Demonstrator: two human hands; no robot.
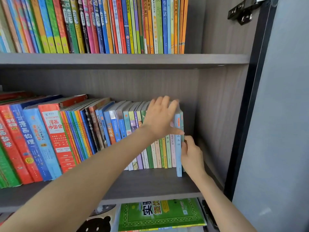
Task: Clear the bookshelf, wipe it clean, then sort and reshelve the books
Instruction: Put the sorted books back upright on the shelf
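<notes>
The slim paperbacks (pixel 168 148) at the right end of the middle shelf (pixel 150 183) are the ones being handled. They stand upright, spines out, with a gap between the last of them and the cabinet side wall (pixel 217 114). A light-blue book (pixel 178 148) sits a little forward of its neighbours, and a thin teal book (pixel 182 124) closes the row just beside it.

These look like thin, soft-covered volumes. Each is probably light, but they are floppy and smooth-sided, so a handful would likely fan out or slip unless squeezed flat from both sides. The best hold is probably over the top edges, with support low on the end cover.

The left hand (pixel 160 119) reaches in from the lower left on a long, straight arm. Its fingers are curled over the tops of the paperbacks, and the thumb stretches right across the spines. The right hand (pixel 192 154) comes up from the lower right, wrist bent. Its fingers are bent onto the outer edge of the thin teal book and appear to pinch it, though the contact is partly hidden.

To the left, thicker hardbacks (pixel 50 139) lean in the same row. The upper shelf books (pixel 100 25) are packed tight, and a green workbook (pixel 160 215) lies flat below.
</notes>
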